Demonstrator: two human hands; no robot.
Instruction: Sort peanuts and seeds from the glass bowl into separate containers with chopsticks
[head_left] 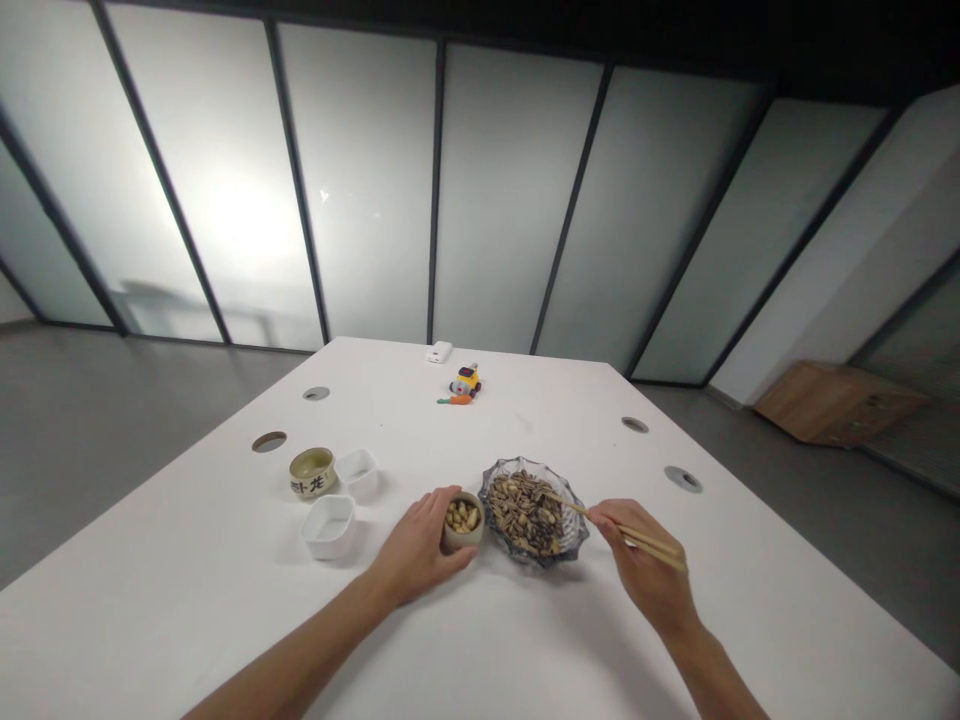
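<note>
My left hand [418, 545] is wrapped around the left side of a small beige cup [462, 540]. Pale, oblong nuts [463, 516] lie inside the cup; their exact kind is hard to tell. Just right of it stands a scalloped clear glass bowl [576, 540], full of striped sunflower seeds [517, 505] with some lighter pieces among them. A pair of wooden chopsticks [654, 548] is gripped in my right hand [646, 575], at the bowl's right. Their tips reach over the rim into the seeds; whether they pinch anything is too small to see.
Left of the cup are two white square dishes [328, 530] and a green-brown ceramic bowl [312, 474] with dark characters. Farther back lie a yellow toy vehicle [466, 380], an orange toy carrot [455, 400] and a white device [439, 352]. Round holes [269, 441] pierce the white table [480, 650].
</note>
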